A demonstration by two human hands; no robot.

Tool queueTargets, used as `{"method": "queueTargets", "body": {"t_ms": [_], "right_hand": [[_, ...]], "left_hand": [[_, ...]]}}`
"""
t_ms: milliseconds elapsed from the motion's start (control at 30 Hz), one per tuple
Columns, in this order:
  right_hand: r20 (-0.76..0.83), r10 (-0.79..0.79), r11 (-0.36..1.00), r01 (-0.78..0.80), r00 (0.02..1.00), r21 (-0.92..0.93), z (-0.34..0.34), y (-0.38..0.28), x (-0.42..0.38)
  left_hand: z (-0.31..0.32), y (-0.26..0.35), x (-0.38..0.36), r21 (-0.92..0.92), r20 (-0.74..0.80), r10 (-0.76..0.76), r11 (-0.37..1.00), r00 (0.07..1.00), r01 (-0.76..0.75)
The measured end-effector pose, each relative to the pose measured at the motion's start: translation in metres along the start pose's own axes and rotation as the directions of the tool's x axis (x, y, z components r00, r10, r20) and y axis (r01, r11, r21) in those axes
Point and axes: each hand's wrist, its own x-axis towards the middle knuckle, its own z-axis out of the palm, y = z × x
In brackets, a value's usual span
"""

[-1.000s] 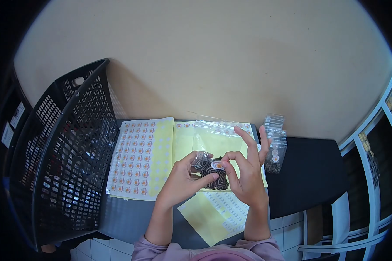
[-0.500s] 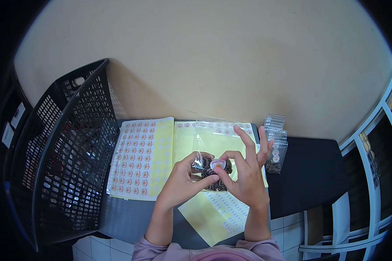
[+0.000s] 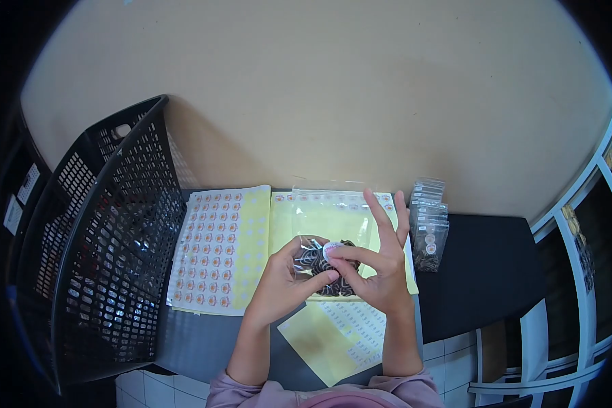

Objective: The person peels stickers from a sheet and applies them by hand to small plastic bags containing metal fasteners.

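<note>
A clear plastic bag (image 3: 330,214) with dark, pale-striped pieces (image 3: 340,285) in its lower part is held over the yellow sheets. My left hand (image 3: 285,272) grips it by the left side, thumb in front and fingers behind. A round white sticker (image 3: 331,252) lies against the front of the bag. At the sticker is my right hand (image 3: 381,272), index fingertip and thumb closed on its edge, the other fingers raised. Beneath the bag is a yellow backing sheet (image 3: 285,228) with a row of round stickers along its top.
To the left stands a tall black perforated basket (image 3: 109,238). A sheet full of round stickers (image 3: 207,251) lies beside it. Nearer me is a smaller label sheet (image 3: 319,340). Several filled bags (image 3: 428,234) overlap in a row at the right, on a black surface (image 3: 489,272).
My right index finger has come down over the sticker, which now sits a little higher and further left against the bag. The bag has shifted slightly left and lies flatter to view.
</note>
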Motion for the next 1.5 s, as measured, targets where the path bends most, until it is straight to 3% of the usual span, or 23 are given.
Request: {"method": "queueTargets", "body": {"t_ms": [233,467,533,667,767,867,933,1000,1033,1067,1167,1200,1267,1333,1400,1500], "right_hand": [[-0.045,0.046,0.999,-0.045,0.998,0.014,0.009,-0.001,0.000],[0.020,0.114,0.991,-0.115,0.993,0.063,0.016,0.006,-0.003],[0.056,0.126,0.975,-0.134,0.990,0.178,0.016,0.007,-0.003],[0.035,0.095,0.988,-0.098,0.995,0.118,0.009,0.003,-0.002],[0.058,0.033,0.947,-0.050,0.998,0.316,0.006,0.001,-0.001],[0.108,0.085,0.817,-0.131,0.991,0.562,0.004,-0.003,-0.002],[0.067,0.068,0.837,-0.094,0.995,0.540,0.001,-0.005,-0.004],[0.164,0.171,0.718,-0.237,0.972,0.655,-0.008,-0.012,-0.007],[0.233,0.103,0.768,-0.226,0.967,0.600,-0.012,-0.007,-0.014],[0.340,0.111,0.770,-0.297,0.934,0.565,-0.019,-0.007,-0.020],[0.425,0.149,0.673,-0.407,0.893,0.618,-0.024,-0.007,-0.046],[0.426,0.153,0.674,-0.409,0.892,0.615,-0.025,-0.009,-0.057],[0.254,0.362,0.569,-0.428,0.897,0.702,-0.021,-0.015,-0.082],[0.241,0.431,0.585,-0.473,0.870,0.659,-0.018,-0.017,-0.101],[0.451,0.428,0.624,-0.618,0.783,0.479,-0.019,-0.018,-0.116],[0.435,0.477,0.583,-0.645,0.764,0.494,-0.010,-0.021,-0.134]], "left_hand": [[0.000,0.000,-0.002,-0.026,-0.084,0.094,0.995,0.992,-0.097],[0.001,-0.001,-0.001,0.011,-0.114,0.081,0.997,0.990,-0.080],[0.003,-0.002,-0.001,0.015,-0.122,0.117,0.993,0.986,-0.116],[0.004,0.000,-0.001,0.031,-0.123,0.131,0.991,0.984,-0.128],[0.006,-0.003,-0.001,0.045,-0.198,0.218,0.976,0.956,-0.213],[0.009,0.002,-0.007,0.067,-0.185,0.220,0.975,0.958,-0.211],[0.012,0.003,-0.009,0.072,-0.172,0.264,0.964,0.949,-0.255],[0.012,0.008,-0.018,0.194,-0.151,0.236,0.959,0.960,-0.205],[0.014,0.001,-0.027,0.226,-0.123,0.272,0.944,0.954,-0.240],[0.013,-0.002,-0.034,0.190,-0.084,0.252,0.954,0.964,-0.233],[0.013,-0.019,-0.051,0.122,0.005,0.189,0.975,0.982,-0.188],[0.015,-0.030,-0.056,0.064,0.046,0.173,0.982,0.984,-0.176],[0.020,-0.047,-0.062,0.070,0.072,0.157,0.984,0.985,-0.162],[0.027,-0.063,-0.063,-0.041,0.005,0.146,0.989,0.989,-0.145],[0.030,-0.070,-0.066,-0.035,-0.026,0.124,0.992,0.992,-0.124],[0.033,-0.081,-0.068,-0.054,0.000,0.138,0.989,0.990,-0.138]]}}
